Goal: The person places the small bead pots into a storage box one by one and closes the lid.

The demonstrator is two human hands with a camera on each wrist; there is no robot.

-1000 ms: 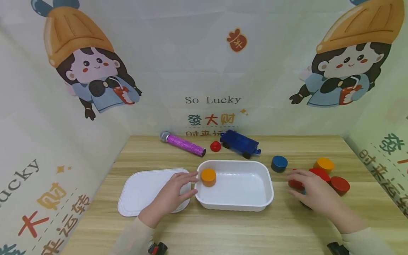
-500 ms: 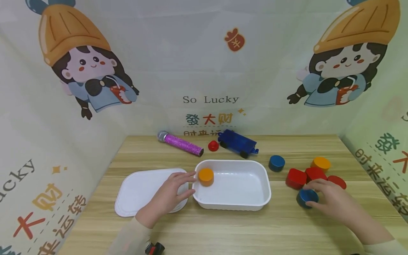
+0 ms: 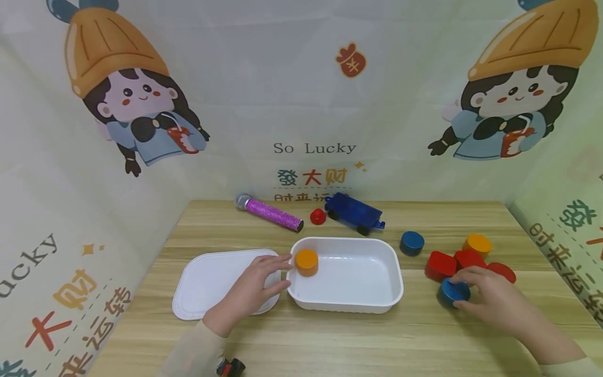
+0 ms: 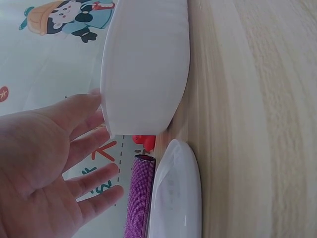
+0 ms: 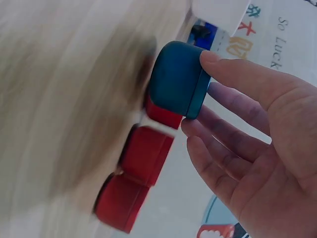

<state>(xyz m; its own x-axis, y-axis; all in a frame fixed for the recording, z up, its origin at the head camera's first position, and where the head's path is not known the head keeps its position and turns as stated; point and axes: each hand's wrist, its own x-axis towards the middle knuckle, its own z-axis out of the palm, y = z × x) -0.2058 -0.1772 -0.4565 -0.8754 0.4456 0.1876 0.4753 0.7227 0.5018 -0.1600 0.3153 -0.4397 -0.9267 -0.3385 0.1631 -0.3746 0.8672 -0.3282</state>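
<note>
The tabletop (image 3: 358, 340) bears a white box (image 3: 344, 306) by the left hand (image 3: 254, 285), apparently three red blocks (image 3: 440, 266) beyond the right hand (image 3: 492, 298).

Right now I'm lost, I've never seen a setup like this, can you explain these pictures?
There's no machine: a person works with a bare left hand and right hand. The wide picture comes from a camera worn on the head; the tilted close-ups, from one on each wrist. On the table stands a white tray holding an orange block, with a white lid left of it. Behind are a purple microphone, a small red piece and a blue toy wagon. To the right are three red blocks, a second orange block and a blue block. The right hand pinches another blue block; the left rests at the tray's left end.
</note>
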